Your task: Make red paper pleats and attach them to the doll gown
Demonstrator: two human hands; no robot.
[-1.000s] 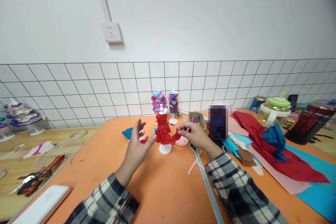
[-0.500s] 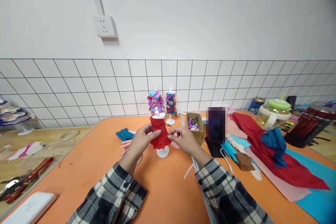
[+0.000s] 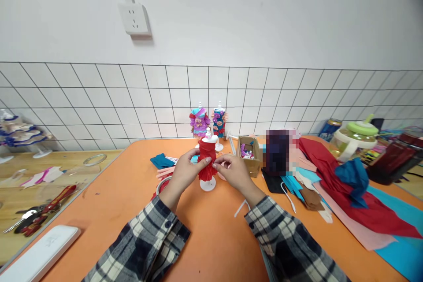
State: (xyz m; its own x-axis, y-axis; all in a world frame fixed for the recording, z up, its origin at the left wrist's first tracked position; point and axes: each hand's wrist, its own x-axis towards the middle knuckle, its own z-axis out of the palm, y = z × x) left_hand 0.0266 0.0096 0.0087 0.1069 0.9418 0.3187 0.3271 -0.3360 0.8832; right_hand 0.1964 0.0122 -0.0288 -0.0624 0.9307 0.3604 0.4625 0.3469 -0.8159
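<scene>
A small white mannequin stand (image 3: 208, 183) stands on the orange table (image 3: 211, 238) and wears a red crepe-paper dress (image 3: 206, 158). My left hand (image 3: 183, 174) pinches the dress from the left, fingers closed on the paper. My right hand (image 3: 232, 171) pinches it from the right at the waist. Two finished mini dresses, a purple one (image 3: 199, 122) and a teal one (image 3: 218, 122), stand just behind against the tiled wall.
A small cardboard box (image 3: 250, 155) of scraps sits to the right, with a dark phone (image 3: 277, 152) beside it. Red, pink and blue paper sheets (image 3: 350, 202), a green-lidded jug (image 3: 350, 141) and a dark jar (image 3: 395, 156) lie further right. Scissors (image 3: 39, 213) and a white case (image 3: 39, 253) lie left.
My hands have come together from spread apart and now press the red paper skirt close round the mannequin's waist. The view has tilted slightly.
</scene>
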